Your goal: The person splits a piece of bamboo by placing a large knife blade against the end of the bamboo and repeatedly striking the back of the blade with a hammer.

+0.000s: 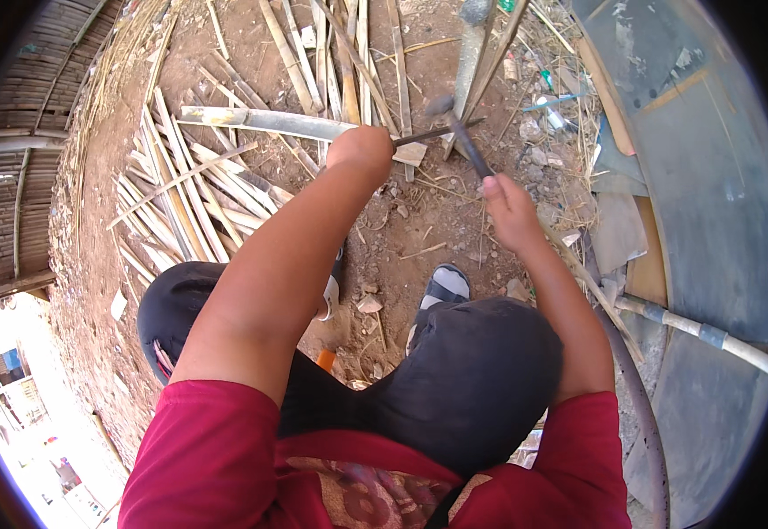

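Observation:
My left hand (pixel 362 152) is closed in a fist, its fingers mostly hidden from above. From it a dark, narrow knife blade (pixel 432 134) sticks out to the right. A long split bamboo piece (pixel 265 121) runs leftward from beneath that fist, and a pale cut end (pixel 410 153) shows just to its right. My right hand (pixel 509 212) is wrapped round the dark handle of a hammer (pixel 468 145). The hammer's head lies close above the blade; whether they touch I cannot tell. Another long bamboo piece (pixel 472 66) crosses behind the blade.
Split bamboo strips (pixel 194 189) lie heaped on the dirt at left, with more strips (pixel 349 62) at the far side. Grey sheets (pixel 710 176) and a pale pole (pixel 701 331) border the right. A woven bamboo wall (pixel 27 106) stands at far left. Litter (pixel 556 115) lies beyond my right hand.

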Tool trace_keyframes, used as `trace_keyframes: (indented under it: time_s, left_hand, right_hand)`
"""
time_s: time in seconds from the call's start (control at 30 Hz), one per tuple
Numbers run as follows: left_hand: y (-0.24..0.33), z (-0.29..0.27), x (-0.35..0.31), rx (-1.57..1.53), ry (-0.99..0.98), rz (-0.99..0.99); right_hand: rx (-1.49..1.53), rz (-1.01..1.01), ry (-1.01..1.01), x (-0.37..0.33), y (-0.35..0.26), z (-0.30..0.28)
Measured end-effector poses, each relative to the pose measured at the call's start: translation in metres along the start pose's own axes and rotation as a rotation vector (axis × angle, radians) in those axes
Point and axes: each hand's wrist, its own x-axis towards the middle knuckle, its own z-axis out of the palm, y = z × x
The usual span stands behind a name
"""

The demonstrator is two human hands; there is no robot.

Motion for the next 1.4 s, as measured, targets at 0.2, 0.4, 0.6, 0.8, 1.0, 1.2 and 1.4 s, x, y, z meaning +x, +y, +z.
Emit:
trace_keyframes:
  time_s: [0.2,0.4,0.6,0.8,1.0,1.2,1.4]
  left_hand:
    - [0.003,-0.004,0.002,0.015,-0.034,0.048]
    - [-0.005,0.009,0.002,-0.03,0.011,0.021]
    - [0.005,0.002,0.004,-0.068,-0.042,0.009]
    - [-0.005,0.012,0.0,-0.046,0.006,-0.001]
    - [-0.005,0.015,0.004,-0.056,-0.028,0.065]
    - [-0.038,0.008,0.007,-0.135,-0.014,0.266]
    - [-0.031,0.013,0.006,-0.097,-0.02,0.13]
  right_hand:
    - [-0.101,-0.169,0.079,-0.006,0.019,0.009]
    - [0.16,0.025,0.007,-0.004,0.011,-0.028]
    - [-0.241,-0.223,0.115,-0.005,0.019,0.004]
    - [0.212,0.028,0.034,-0.007,0.008,-0.017]
    - [-0.136,-0.03,-0.002,-0.015,0.025,-0.002]
    - [0.575,0.19,-0.022,-0.057,0.029,-0.05]
    - [0.49,0.086,0.214,-0.054,0.024,-0.078]
